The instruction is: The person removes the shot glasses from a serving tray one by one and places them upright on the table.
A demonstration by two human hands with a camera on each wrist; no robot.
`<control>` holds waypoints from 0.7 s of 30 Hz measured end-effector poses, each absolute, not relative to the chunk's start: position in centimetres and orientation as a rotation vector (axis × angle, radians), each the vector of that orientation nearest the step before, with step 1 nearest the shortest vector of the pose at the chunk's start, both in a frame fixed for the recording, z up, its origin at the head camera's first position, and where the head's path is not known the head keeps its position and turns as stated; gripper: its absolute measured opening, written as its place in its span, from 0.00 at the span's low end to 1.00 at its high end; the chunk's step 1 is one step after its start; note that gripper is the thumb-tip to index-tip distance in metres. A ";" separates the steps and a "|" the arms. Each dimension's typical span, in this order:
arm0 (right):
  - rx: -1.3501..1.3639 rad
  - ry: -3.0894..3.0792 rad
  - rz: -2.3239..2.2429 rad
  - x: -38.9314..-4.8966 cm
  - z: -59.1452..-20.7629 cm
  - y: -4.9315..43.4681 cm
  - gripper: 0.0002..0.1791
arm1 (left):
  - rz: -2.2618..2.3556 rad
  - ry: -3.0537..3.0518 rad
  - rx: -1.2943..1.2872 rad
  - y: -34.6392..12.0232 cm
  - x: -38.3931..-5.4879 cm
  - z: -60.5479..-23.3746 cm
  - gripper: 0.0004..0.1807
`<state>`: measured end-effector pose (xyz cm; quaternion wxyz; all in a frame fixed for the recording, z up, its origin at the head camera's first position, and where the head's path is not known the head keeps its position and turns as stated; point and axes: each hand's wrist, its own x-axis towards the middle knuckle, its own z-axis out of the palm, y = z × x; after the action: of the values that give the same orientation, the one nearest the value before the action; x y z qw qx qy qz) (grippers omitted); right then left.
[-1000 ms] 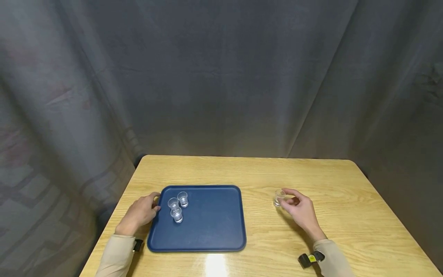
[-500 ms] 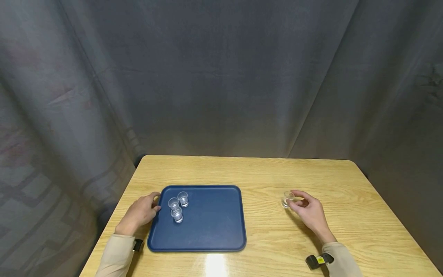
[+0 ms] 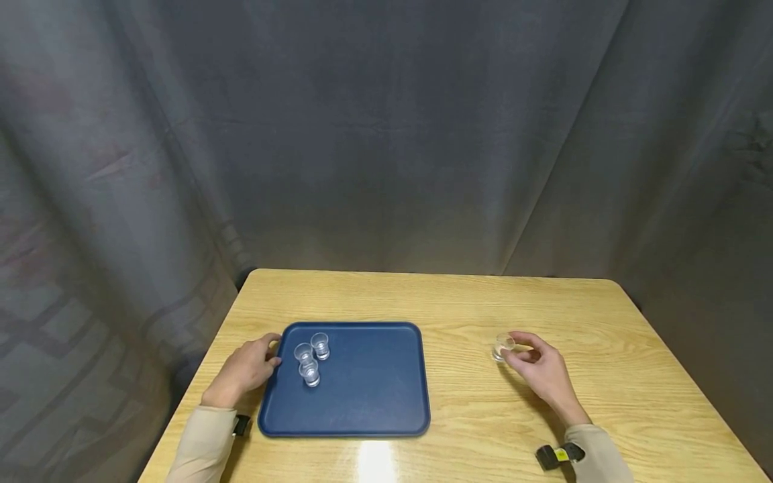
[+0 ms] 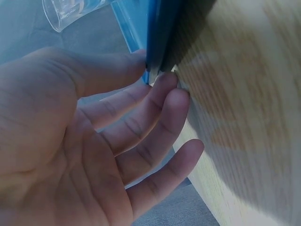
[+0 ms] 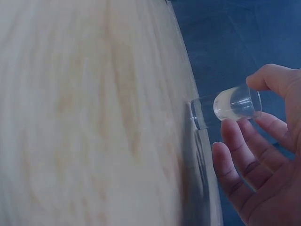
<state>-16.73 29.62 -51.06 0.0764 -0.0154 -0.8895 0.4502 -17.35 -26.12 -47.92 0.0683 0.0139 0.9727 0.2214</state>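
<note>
At the left edge of the blue tray, my left hand pinches the rim, thumb against the inside wall. The left wrist view shows the fingers curled toward the tray's outer side near the tabletop. On the tray's left part, three clear shot glasses stand close together: a back one, a middle one and a front one. To the right of the tray, my right hand holds another clear shot glass near its rim between thumb and fingers. Its base appears to touch the table.
The wooden table has its far edge against a dark grey curtain. Bare tabletop lies between the tray and the right hand. A strap with a small black box sits on the right wrist.
My right hand has shifted to the right across the table with the shot glass, then stayed nearly still. The left hand and the tray have not visibly moved.
</note>
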 end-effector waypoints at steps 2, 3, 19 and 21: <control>-0.050 -2.651 1.358 -16.7 -50.9 29.7 0.25 | 0.667 2.924 0.037 -26.1 -17.4 -47.9 0.26; -0.050 -2.639 1.363 -16.8 -50.8 29.6 0.25 | 0.668 2.922 0.034 -26.1 -17.4 -47.9 0.26; 0.036 -2.529 1.357 -16.9 -48.5 27.2 0.21 | 0.664 2.934 0.040 -26.1 -17.3 -48.1 0.26; 0.043 -2.529 1.382 -16.8 -48.3 26.6 0.20 | 0.663 2.937 0.046 -26.1 -17.4 -48.1 0.26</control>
<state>-16.83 26.59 -48.29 0.1292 0.0148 -0.8700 0.4755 -17.38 -26.11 -48.09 0.0649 0.0153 0.9733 0.2198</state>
